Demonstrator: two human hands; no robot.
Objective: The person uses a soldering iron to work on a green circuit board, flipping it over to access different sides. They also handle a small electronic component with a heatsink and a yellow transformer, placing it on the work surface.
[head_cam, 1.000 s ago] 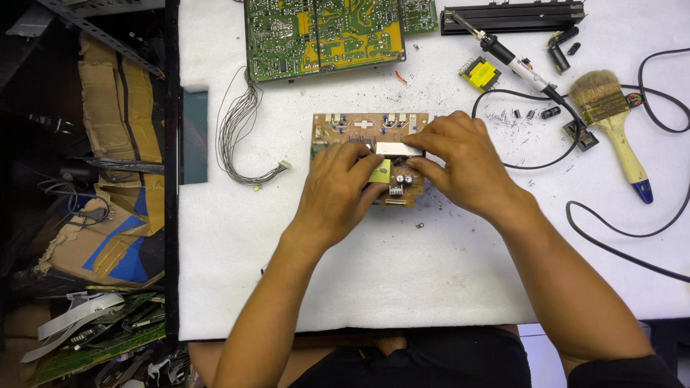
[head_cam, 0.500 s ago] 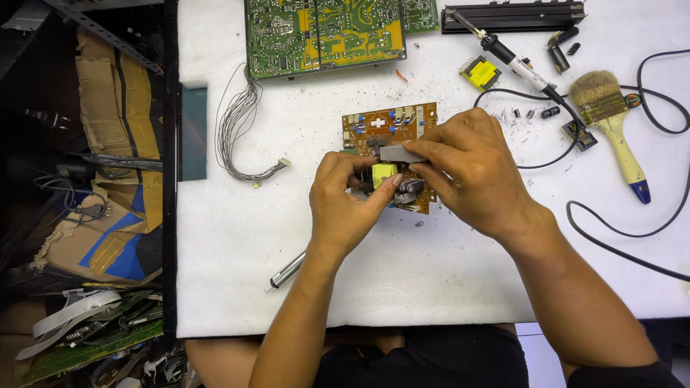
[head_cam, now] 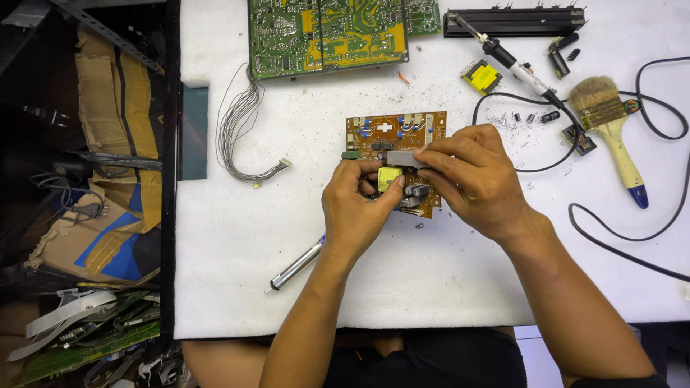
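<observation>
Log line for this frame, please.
left hand: grip on yellow transformer | right hand: grip on grey heatsink | brown circuit board: flat on white foam mat

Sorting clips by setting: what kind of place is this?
Likely an electronics repair bench: a brown circuit board in both hands, a soldering iron, a green circuit board and a dusting brush on white padding.

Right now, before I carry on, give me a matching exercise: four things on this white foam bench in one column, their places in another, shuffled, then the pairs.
Things:
1. small brown circuit board
2. large green circuit board
3. wooden-handled brush with a blue tip
4. slim silver pen-shaped tool

Places:
A. far right of the bench
B. near the front edge, beside the left forearm
C. top edge, centre
D. under both hands

Pairs: 1-D, 2-C, 3-A, 4-B
</observation>
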